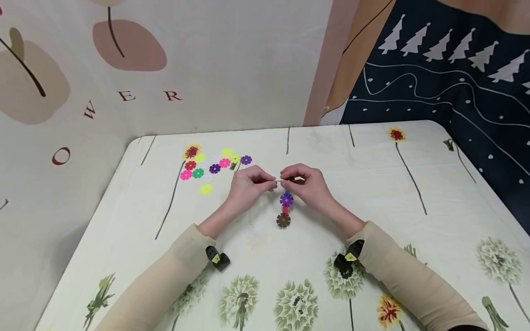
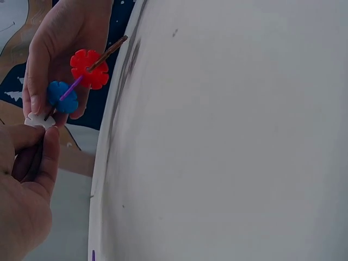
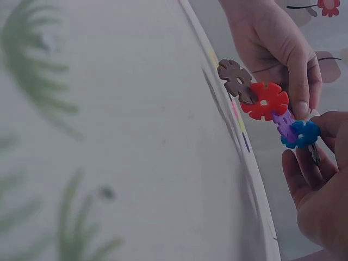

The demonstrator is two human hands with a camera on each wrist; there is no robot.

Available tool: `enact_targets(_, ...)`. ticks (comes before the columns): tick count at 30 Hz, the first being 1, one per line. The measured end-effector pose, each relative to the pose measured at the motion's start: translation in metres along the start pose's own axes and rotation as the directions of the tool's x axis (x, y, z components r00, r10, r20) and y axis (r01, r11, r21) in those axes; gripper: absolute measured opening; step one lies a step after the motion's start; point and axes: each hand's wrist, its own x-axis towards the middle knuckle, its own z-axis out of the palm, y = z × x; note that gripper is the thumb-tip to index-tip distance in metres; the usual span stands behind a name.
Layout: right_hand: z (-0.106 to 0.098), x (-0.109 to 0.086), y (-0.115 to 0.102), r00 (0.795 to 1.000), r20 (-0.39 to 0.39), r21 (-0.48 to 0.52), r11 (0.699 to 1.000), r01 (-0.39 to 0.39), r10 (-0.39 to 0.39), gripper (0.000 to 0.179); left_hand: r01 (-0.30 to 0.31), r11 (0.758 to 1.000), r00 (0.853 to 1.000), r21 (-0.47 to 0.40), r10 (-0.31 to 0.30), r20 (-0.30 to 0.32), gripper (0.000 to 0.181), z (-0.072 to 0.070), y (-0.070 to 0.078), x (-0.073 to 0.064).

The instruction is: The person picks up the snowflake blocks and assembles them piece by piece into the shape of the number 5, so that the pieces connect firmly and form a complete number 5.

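1. While both hands meet above the tabletop, the step in hand appears to be adding a white disc to one end of a chain of slotted, flower-shaped discs.
2. The left hand pinches the white disc between thumb and fingers, close against the right hand's fingertips.
3. The right hand has its thumb and fingers curled in on the chain's near end, by a dark disc; its exact hold is partly hidden.
4. Away from that grip the chain runs blue disc, purple disc, red disc, then brown disc at the far end.
5. Whether the white and dark discs' slots have engaged cannot be told.
6. The next move probably calls for lining slot up with slot and pressing evenly, both pinches firm so that the chain does not twist.
7. Loose discs lie on the tabletop, left of the left hand.
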Motion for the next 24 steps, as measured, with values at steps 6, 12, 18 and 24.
enact_targets(6, 0.0, 0.0, 0.001, 1.0, 0.022, 0.002, 1.0, -0.004, 0.004, 0.008, -0.024, 0.999, 1.0, 0.034, 0.024, 0.001, 0.006, 0.001, 0.0, 0.0)
enact_targets(12, -0.006, 0.0, -0.001, 0.998, 0.06, -0.006, 1.0, -0.014, 0.015, 0.008, 0.007, 0.997, 0.999, 0.076, -0.01, 0.044, 0.012, -0.011, -0.002, 0.0)
enact_targets(18, -0.013, 0.0, 0.001, 0.997, 0.074, -0.02, 1.0, -0.019, 0.021, 0.008, 0.094, 0.969, 0.993, 0.23, -0.108, 0.049, 0.019, -0.045, -0.009, 0.0)
enact_targets(24, -0.017, 0.0, 0.002, 0.995, 0.089, -0.02, 0.999, -0.037, 0.038, 0.01, 0.17, 0.919, 0.976, 0.356, -0.206, 0.064, 0.024, -0.096, -0.02, -0.005)
